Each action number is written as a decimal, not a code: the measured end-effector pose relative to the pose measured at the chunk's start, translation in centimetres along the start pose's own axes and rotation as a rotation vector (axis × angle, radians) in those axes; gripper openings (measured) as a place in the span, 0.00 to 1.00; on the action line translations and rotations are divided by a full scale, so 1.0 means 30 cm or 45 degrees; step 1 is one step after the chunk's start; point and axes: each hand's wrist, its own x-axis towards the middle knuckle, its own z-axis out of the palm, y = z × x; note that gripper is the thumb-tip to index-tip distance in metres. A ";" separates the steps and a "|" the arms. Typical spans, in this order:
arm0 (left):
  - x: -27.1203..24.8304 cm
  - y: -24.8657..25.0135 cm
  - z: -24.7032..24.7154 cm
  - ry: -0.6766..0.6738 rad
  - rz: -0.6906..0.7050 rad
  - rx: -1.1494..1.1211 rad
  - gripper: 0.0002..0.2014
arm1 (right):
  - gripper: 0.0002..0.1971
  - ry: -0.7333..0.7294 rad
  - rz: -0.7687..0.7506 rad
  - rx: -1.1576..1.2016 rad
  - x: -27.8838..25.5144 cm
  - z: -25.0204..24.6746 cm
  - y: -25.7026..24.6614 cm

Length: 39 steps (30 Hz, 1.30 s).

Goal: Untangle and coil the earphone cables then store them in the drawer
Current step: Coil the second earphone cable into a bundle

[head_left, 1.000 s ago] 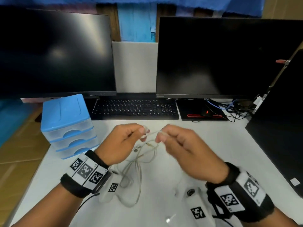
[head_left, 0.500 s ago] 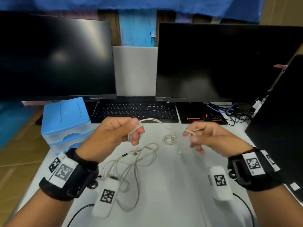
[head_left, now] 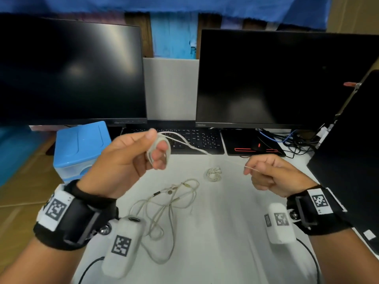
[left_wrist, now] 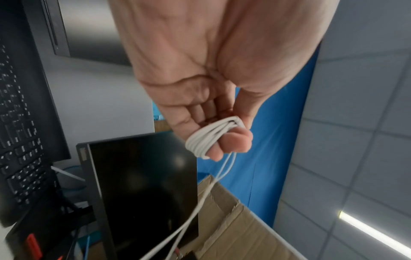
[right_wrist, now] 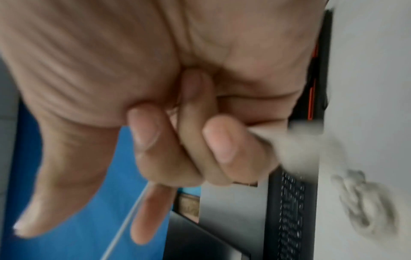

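**White cable wound on left fingers, free end pinched at right**

Across the back of the white desk (head_left: 215,232): two dark monitors (head_left: 69,72), side by side, with a black keyboard (head_left: 190,140) below them. At the desk's left edge: a blue-topped drawer unit (head_left: 80,148), partly hidden behind the left hand, so its drawers could not be judged open or closed.

Raised above the desk, the left hand (head_left: 127,160), fingers curled, with a white earphone cable (left_wrist: 209,139) wrapped in several turns around two fingertips and pressed by the thumb. From there, stretched in the air toward the right hand (head_left: 272,175), the free length, pinched between thumb and forefinger, the other fingers curled in.

Loose on the desk between the forearms: a tangled beige earphone cable (head_left: 164,210), touched by neither hand. Further back, between the hands: a small coiled white earphone bundle (head_left: 213,174), lying on the desk, apart from the tangle.
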 end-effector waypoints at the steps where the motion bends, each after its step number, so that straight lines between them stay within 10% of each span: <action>1: 0.001 0.009 -0.012 0.034 0.006 -0.002 0.15 | 0.24 0.060 0.002 -0.016 0.000 -0.020 0.006; 13: 0.016 -0.060 0.021 -0.002 -0.060 0.236 0.16 | 0.29 -0.011 0.460 -0.573 -0.018 -0.084 0.072; 18: 0.012 -0.087 0.071 -0.072 -0.078 0.397 0.17 | 0.40 -0.087 0.036 -0.388 0.016 0.228 -0.041; 22: 0.009 -0.079 0.057 -0.040 -0.068 0.367 0.17 | 0.24 -0.028 -0.062 -0.045 0.032 0.396 -0.044; 27: 0.009 -0.049 0.019 0.022 -0.104 0.302 0.17 | 0.03 0.278 -0.162 0.101 0.018 0.315 -0.106; 33: 0.015 -0.047 0.012 -0.153 -0.303 -0.138 0.14 | 0.07 0.630 -0.189 -0.413 0.065 0.191 -0.012; 39: 0.049 -0.075 0.014 0.199 -0.199 -0.313 0.17 | 0.09 0.100 -0.063 -0.882 0.072 0.334 0.131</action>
